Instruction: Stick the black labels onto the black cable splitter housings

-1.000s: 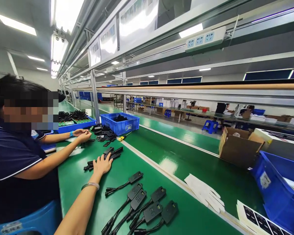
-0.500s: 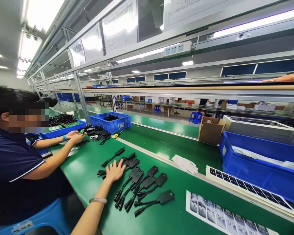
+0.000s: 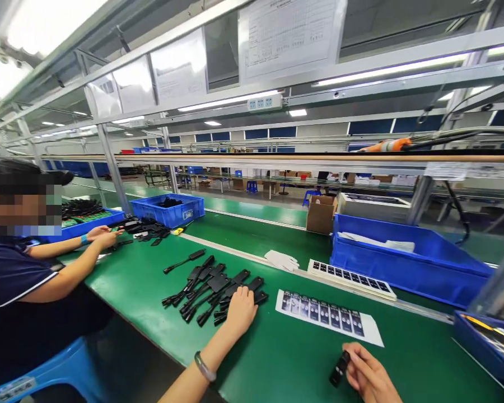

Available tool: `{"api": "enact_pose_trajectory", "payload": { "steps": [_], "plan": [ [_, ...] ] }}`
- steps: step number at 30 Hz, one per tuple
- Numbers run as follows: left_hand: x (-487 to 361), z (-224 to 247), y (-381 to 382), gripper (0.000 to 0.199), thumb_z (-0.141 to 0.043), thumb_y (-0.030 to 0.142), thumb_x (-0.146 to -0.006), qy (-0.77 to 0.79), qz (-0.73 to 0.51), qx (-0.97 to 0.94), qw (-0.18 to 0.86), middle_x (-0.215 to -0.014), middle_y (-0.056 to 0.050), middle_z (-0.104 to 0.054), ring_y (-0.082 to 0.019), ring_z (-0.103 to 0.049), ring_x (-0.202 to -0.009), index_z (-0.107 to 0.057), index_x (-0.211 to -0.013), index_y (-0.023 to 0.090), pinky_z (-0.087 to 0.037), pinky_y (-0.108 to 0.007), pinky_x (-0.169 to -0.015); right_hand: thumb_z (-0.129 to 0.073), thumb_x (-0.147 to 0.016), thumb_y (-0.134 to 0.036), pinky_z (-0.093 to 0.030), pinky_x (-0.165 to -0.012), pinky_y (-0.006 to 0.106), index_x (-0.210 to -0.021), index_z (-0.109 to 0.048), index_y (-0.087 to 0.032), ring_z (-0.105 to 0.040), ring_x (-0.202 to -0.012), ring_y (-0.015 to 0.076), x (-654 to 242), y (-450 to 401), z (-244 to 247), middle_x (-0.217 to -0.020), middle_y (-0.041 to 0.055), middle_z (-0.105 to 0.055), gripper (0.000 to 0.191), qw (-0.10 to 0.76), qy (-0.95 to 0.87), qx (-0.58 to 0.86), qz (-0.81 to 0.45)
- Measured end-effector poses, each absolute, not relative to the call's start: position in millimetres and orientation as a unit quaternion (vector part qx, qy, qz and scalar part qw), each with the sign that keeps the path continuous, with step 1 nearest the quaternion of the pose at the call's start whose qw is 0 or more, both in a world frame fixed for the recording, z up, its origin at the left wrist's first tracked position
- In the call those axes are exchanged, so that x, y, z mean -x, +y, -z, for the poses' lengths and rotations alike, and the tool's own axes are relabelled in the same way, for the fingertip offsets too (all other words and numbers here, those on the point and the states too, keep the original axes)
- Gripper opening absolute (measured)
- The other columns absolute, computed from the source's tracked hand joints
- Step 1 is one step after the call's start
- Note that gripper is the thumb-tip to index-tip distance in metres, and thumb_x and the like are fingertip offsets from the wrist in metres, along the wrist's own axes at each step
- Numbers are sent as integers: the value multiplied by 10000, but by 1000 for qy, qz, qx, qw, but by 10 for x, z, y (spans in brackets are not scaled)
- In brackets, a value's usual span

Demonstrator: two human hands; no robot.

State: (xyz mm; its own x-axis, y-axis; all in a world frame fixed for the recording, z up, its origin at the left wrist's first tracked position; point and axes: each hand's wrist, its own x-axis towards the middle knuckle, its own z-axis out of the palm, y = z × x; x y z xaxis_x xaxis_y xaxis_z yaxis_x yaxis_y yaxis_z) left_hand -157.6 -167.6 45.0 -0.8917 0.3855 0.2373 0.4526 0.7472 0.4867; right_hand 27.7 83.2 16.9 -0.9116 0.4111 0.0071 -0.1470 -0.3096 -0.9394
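Observation:
Several flat black modules with short twin cables [image 3: 220, 282] lie close together on the green table, cable ends toward the near side. My left hand [image 3: 241, 309] is at the right end of this group, fingers bent and close together on a black module [image 3: 261, 297], partly hidden under them. At the lower right my right hand [image 3: 367, 372] pinches a small black piece [image 3: 339, 369] with a faint white mark between thumb and fingers; its rest is hidden. A single cabled module [image 3: 196, 255] lies apart behind the group.
A printed label sheet [image 3: 327, 316] lies right of the modules, with a stack of label sheets [image 3: 353, 278] and a white glove [image 3: 281, 260] behind. Blue bins [image 3: 403, 263] stand at the right. At left a seated co-worker [image 3: 21, 268] handles a green part near another blue bin [image 3: 168, 211].
The view has swung right. My left hand has gone from the left side of the modules to their right end, and they lie closer together. My right hand has come into view holding the black piece.

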Motion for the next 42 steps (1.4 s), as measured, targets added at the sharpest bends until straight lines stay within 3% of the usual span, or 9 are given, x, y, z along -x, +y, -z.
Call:
{"api": "enact_pose_trajectory", "payload": {
  "steps": [3, 6, 9, 14, 18, 30, 42],
  "plan": [
    [1543, -572, -1454, 243, -500, 132, -747, -904, 364, 222, 7, -929, -136, -524, -298, -482, -960, -495, -988, 103, -354, -495, -890, -731, -725, -450, -392, -495, 199, -832, -641, -209, -407, -614, 114, -255, 1120, -364, -760, 13, -489, 278, 204, -534, 83, -816],
    [1380, -657, -1052, 305, -530, 283, -786, -847, 468, 233, -99, -767, -28, -506, -189, -515, -684, -424, -1047, 166, -449, -349, -680, -742, -722, -426, -421, -526, 198, -859, -615, -235, -440, -707, 135, -207, 1434, -450, -825, 9, -499, 267, 270, -492, 68, -825],
    [1105, -618, -503, 343, -533, 395, -782, -758, 555, 241, -241, -694, 16, -469, -114, -463, -533, -429, -1024, 175, -416, -242, -510, -759, -705, -423, -425, -515, 188, -857, -599, -245, -437, -691, 128, -172, 1628, -413, -776, -10, -476, 284, 315, -451, 83, -831],
    [797, -354, 79, 471, -605, 485, -712, -625, 639, 235, -381, -824, -26, -520, -79, -519, -599, -446, -1009, 157, -462, -227, -588, -751, -716, -429, -399, -482, 175, -862, -587, -231, -417, -617, 107, -149, 1669, -294, -705, -24, -455, 296, 309, -461, 105, -825],
    [778, -213, 54, 623, -750, 413, -605, -517, 688, 227, -456, -911, -64, -577, -112, -595, -639, -458, -1089, 152, -498, -261, -638, -709, -752, -449, -358, -446, 170, -819, -571, -210, -377, -545, 86, -71, 1575, -239, -664, -36, -432, 284, 307, -516, 117, -791],
    [629, -278, -56, 592, -740, 150, -576, -476, 664, 239, -524, -927, -113, -652, -193, -669, -757, -441, -1087, 153, -522, -270, -685, -684, -744, -480, -300, -395, 190, -778, -586, -161, -369, -442, 62, -123, 1395, -299, -646, -16, -498, 336, 299, -677, 123, -661],
    [620, -308, -69, 608, -740, 134, -630, -449, 669, 244, -539, -968, -136, -658, -229, -673, -809, -416, -1144, 159, -528, -320, -742, -683, -735, -495, -331, -396, 206, -776, -609, -167, -394, -435, 84, -169, 1316, -328, -597, -6, -528, 339, 269, -713, 129, -634]
  ]
}}
